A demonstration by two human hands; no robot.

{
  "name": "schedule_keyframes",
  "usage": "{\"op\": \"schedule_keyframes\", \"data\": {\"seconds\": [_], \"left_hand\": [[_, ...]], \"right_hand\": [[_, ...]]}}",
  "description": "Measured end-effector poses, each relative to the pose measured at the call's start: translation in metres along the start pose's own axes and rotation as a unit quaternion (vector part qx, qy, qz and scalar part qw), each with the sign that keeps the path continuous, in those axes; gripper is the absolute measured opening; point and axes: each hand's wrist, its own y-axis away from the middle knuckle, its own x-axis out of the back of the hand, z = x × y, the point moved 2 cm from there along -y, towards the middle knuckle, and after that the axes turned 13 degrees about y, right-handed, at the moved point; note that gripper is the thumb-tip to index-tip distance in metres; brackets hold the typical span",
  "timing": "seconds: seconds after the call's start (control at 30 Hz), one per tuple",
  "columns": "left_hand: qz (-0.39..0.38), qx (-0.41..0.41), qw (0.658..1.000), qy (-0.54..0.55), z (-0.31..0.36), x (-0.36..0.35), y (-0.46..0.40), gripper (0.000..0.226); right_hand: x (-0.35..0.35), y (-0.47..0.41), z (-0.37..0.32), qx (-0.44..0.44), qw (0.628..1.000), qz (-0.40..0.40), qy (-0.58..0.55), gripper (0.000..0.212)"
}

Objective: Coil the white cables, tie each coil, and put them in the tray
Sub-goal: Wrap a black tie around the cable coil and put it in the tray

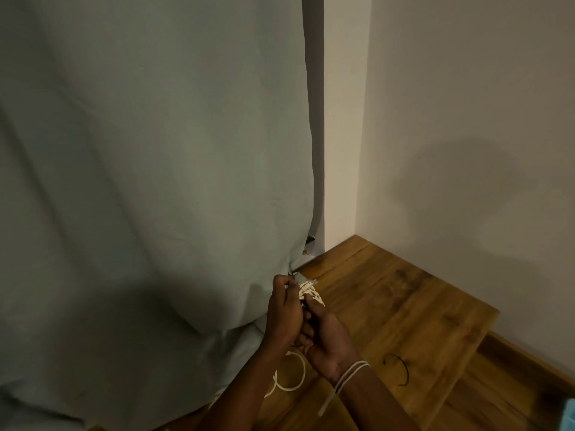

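No readable text, labels, brands or numbers anywhere in the head view.

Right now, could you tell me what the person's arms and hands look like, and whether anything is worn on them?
Both forearms are bare, with no sleeves in view and no gloves on either hand. The left hand shows no ring or band. The right hand has a thin white cord looped a few times around its wrist, with one loose end trailing below. No watch or markings can be seen in this dim light.
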Motion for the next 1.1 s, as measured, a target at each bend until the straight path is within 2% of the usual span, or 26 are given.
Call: {"op": "schedule_keyframes", "data": {"seconds": [0.13, 0.27, 0.33, 0.37, 0.43, 0.53, 0.6, 0.67, 0.7, 0.73, 0.8, 0.83, 0.87, 0.93, 1.03, 1.1], "left_hand": [[0.000, -0.016, 1.000, 0.013, -0.005, 0.000, 0.000, 0.010], [0.064, -0.069, 0.995, -0.040, -0.010, 0.005, -0.004, 0.009], [0.110, -0.104, 0.986, -0.070, -0.010, 0.013, -0.010, 0.008], [0.124, -0.119, 0.981, -0.085, -0.011, 0.018, -0.013, 0.008], [0.132, -0.139, 0.975, -0.116, -0.013, 0.025, -0.020, 0.009], [0.123, -0.146, 0.965, -0.178, -0.017, 0.031, -0.022, 0.007], [0.095, -0.153, 0.958, -0.221, -0.019, 0.030, -0.018, 0.005], [0.052, -0.165, 0.953, -0.248, -0.019, 0.026, -0.014, 0.005], [0.034, -0.170, 0.952, -0.254, -0.020, 0.024, -0.013, 0.005], [0.018, -0.177, 0.950, -0.257, -0.020, 0.022, -0.011, 0.006], [-0.005, -0.190, 0.948, -0.254, -0.018, 0.018, -0.009, 0.006], [-0.011, -0.194, 0.950, -0.243, -0.018, 0.016, -0.008, 0.005], [-0.014, -0.197, 0.954, -0.226, -0.017, 0.015, -0.008, 0.008], [-0.017, -0.204, 0.961, -0.185, -0.018, 0.013, -0.008, 0.018], [-0.014, -0.200, 0.968, -0.149, -0.020, 0.014, -0.007, 0.023], [-0.005, -0.204, 0.970, -0.132, -0.022, 0.015, -0.008, 0.021]], "right_hand": [[-0.007, 0.010, -0.008, -0.003, 1.000, 0.006, -0.008, 0.026], [0.001, 0.006, -0.004, -0.033, 0.999, -0.003, 0.034, 0.021], [0.011, 0.010, 0.000, -0.047, 0.995, 0.017, 0.086, 0.015], [0.016, 0.015, -0.001, -0.040, 0.988, 0.028, 0.149, 0.015], [0.023, 0.029, -0.006, 0.020, 0.946, 0.036, 0.322, 0.021], [0.026, 0.046, -0.018, 0.150, 0.827, 0.045, 0.540, 0.040], [0.024, 0.056, -0.030, 0.223, 0.748, 0.072, 0.620, 0.043], [0.023, 0.066, -0.044, 0.272, 0.720, 0.062, 0.635, 0.039], [0.023, 0.070, -0.051, 0.281, 0.737, 0.040, 0.613, 0.036], [0.023, 0.073, -0.058, 0.277, 0.777, 0.008, 0.564, 0.033], [0.022, 0.073, -0.068, 0.229, 0.892, -0.059, 0.386, 0.033], [0.023, 0.068, -0.070, 0.195, 0.936, -0.077, 0.282, 0.034], [0.025, 0.062, -0.072, 0.178, 0.961, -0.075, 0.198, 0.033], [0.030, 0.047, -0.073, 0.191, 0.971, -0.029, 0.142, 0.029], [0.037, 0.028, -0.071, 0.251, 0.928, 0.091, 0.258, 0.027], [0.038, 0.022, -0.071, 0.277, 0.904, 0.127, 0.298, 0.028]]}}
